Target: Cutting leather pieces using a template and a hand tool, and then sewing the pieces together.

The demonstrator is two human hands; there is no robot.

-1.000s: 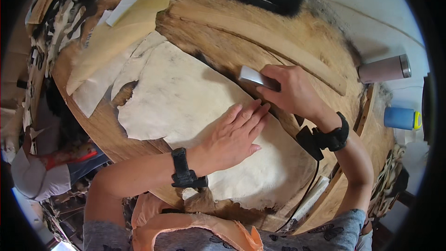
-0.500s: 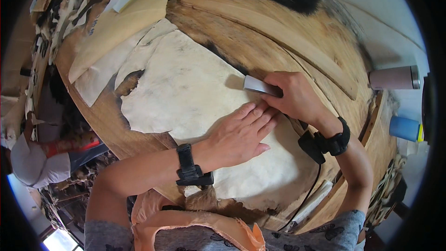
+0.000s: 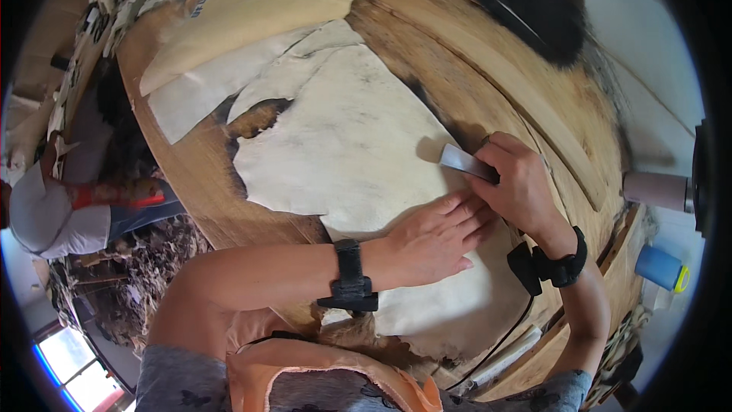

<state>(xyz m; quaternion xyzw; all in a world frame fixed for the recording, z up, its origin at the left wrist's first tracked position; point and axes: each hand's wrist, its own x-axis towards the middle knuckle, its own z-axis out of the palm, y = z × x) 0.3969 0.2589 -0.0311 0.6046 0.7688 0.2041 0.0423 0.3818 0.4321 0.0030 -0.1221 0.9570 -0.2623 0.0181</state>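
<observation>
A pale animal hide (image 3: 343,145) lies flesh side up on a wooden board, dark fur showing along its ragged edges. My left hand (image 3: 442,236) rests flat on the hide, holding nothing, its fingers stretched toward the right hand and slightly apart. Just beyond those fingertips, my right hand (image 3: 522,179) is closed around a flat silver metal tool with a dark underside (image 3: 465,162). The tool's bright end points left over the hide near its right edge. Its grip is hidden in my palm, so its exact kind is unclear.
Yellowish paper sheets (image 3: 252,23) cover the hide's far left side. A wooden strip (image 3: 488,91) and a black fur piece (image 3: 526,0) lie beyond. At the right stand a pinkish tumbler (image 3: 656,189) and a blue container (image 3: 659,267). Another person (image 3: 61,214) is at the left.
The whole view has turned, so the board and hide appear shifted to the right. Both hands keep about the same place on the hide, the right still gripping the metal tool.
</observation>
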